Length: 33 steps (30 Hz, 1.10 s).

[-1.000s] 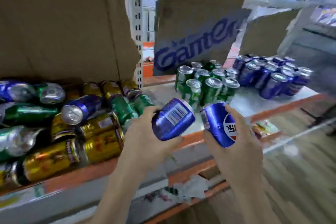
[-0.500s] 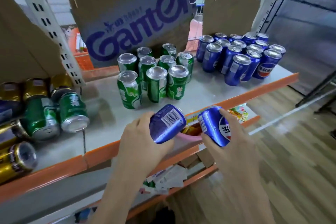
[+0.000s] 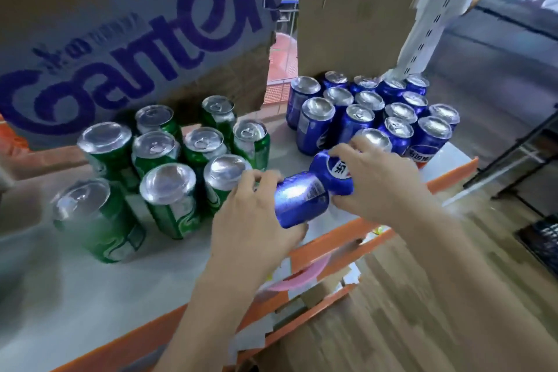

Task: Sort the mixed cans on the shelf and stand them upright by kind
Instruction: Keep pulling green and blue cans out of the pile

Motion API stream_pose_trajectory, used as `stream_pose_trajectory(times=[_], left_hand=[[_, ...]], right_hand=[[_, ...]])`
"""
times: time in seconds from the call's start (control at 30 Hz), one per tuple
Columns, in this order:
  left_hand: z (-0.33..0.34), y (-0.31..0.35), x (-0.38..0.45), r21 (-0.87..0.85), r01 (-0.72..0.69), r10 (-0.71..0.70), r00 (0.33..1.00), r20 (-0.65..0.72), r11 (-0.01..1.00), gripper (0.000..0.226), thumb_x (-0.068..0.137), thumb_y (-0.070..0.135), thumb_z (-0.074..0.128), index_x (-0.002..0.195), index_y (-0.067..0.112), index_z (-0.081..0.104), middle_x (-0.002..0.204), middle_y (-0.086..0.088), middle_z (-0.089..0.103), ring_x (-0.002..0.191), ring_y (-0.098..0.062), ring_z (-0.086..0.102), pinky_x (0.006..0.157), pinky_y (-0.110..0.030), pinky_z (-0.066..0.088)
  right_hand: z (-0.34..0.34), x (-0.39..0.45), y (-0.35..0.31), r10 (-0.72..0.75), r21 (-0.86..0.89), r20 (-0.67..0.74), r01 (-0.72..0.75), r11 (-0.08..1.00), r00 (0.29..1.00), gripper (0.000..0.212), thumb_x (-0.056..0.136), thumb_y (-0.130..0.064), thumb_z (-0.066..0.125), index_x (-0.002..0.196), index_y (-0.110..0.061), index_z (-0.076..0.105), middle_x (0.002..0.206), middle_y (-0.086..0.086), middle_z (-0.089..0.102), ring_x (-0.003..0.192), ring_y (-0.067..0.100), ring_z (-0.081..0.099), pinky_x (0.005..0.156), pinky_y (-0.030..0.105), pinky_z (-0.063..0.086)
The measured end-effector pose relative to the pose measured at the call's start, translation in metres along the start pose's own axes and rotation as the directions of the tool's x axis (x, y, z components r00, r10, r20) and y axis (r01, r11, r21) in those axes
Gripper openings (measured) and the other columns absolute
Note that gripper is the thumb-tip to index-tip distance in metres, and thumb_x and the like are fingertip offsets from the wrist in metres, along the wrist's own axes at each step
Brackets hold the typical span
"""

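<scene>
Both hands have moved up over the shelf, left fingers grasping one blue can, right fingers another.

You hold two glossy blue aluminium cans tilted on their sides above the shelf's front: one with a barcode, one with a round logo, touching. Behind stand an upright cluster of blue cans and, to its left, upright green cans.

Left hand, right hand: fingers curled.
</scene>
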State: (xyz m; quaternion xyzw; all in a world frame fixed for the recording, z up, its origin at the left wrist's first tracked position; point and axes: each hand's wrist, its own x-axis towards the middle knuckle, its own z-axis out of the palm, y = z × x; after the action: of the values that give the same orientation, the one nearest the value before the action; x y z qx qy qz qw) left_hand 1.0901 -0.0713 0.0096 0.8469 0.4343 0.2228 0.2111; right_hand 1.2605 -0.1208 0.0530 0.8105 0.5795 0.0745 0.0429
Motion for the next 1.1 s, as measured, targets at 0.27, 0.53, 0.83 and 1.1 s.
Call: stream_pose_trajectory(times=[0.27,0.53,0.83,1.1], left_hand=[[0.012,0.021,0.02,0.167,-0.039,0.022,0.994,0.103,0.985,0.058,0.064,0.055,0.069,0.112,0.035,0.043,0.108,0.015,0.043,0.093,-0.013,0.052,0.064,-0.025,0.033],[0.04,0.026,0.023,0.355,0.054,-0.062,0.998,0.012,0.933,0.065,0.021,0.045,0.082,0.081,0.026,0.062,0.074,0.008,0.056,0.057,-0.017,0.056,0.043,-0.024,0.033],[0.048,0.057,0.02,0.314,0.341,-0.317,0.94,-0.126,0.886,0.071,0.056,0.042,0.08,0.116,0.026,0.046,0.115,0.006,0.044,0.094,-0.018,0.055,0.069,-0.026,0.04],[0.066,0.071,0.024,0.2,0.374,-0.317,0.91,-0.266,0.905,0.082,0.041,0.024,0.09,0.115,0.02,0.055,0.111,-0.003,0.054,0.09,-0.029,0.058,0.075,-0.039,0.049]], right_hand=[[-0.011,0.077,0.014,-0.259,-0.275,0.149,0.292,0.916,0.954,0.045,0.078,-0.026,0.061,0.115,-0.016,0.038,0.11,0.0,0.043,0.073,0.024,0.047,0.045,0.027,0.019],[0.012,0.09,0.007,-0.412,-0.283,0.314,0.498,0.82,0.855,0.038,0.088,-0.024,0.054,0.124,-0.012,0.049,0.126,0.009,0.036,0.096,0.026,0.046,0.048,0.026,0.014],[0.017,0.103,0.015,-0.583,-0.226,0.313,0.655,0.721,0.75,0.035,0.091,-0.018,0.052,0.126,-0.014,0.05,0.127,0.007,0.044,0.114,0.027,0.041,0.066,0.025,0.03],[0.022,0.115,0.045,-0.713,-0.099,0.05,0.714,0.693,0.7,0.059,0.079,-0.037,0.066,0.126,-0.013,0.039,0.129,0.006,0.042,0.118,0.026,0.039,0.083,0.03,0.032]])
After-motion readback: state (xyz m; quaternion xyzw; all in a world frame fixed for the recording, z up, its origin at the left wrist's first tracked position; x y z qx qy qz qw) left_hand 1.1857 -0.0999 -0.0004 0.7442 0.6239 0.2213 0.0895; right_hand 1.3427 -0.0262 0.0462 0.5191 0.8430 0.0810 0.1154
